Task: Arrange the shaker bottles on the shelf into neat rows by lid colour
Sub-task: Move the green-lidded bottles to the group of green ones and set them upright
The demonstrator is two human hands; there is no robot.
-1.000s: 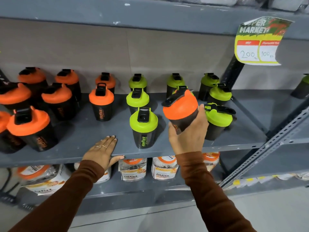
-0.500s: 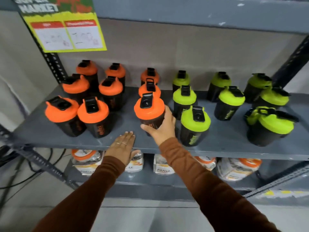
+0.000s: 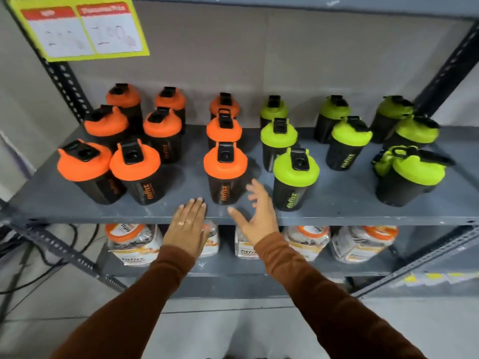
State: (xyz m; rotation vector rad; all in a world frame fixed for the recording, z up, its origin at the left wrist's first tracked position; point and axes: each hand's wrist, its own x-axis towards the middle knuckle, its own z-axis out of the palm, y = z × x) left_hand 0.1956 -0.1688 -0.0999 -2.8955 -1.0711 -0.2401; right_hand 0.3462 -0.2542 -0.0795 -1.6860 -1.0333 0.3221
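Observation:
Black shaker bottles stand on a grey metal shelf. Several orange-lidded ones fill the left half, several green-lidded ones the right half. An orange-lidded bottle stands upright at the front of the third orange column. My right hand hovers just right of it with fingers spread, holding nothing. My left hand lies flat on the shelf's front edge, just left of that bottle. A green-lidded bottle stands right of my right hand. At the far right front, a green-lidded bottle has a second green lid pressed against its left side.
A yellow price sign hangs at the top left. Slotted steel uprights frame the shelf at both ends. The lower shelf holds jars with orange lids. Black cables lie on the floor at the left.
My right hand set the orange-lidded bottle down at the front of the third orange column and let go, fingers now spread. The view shifted left across the shelf. The left hand stayed put.

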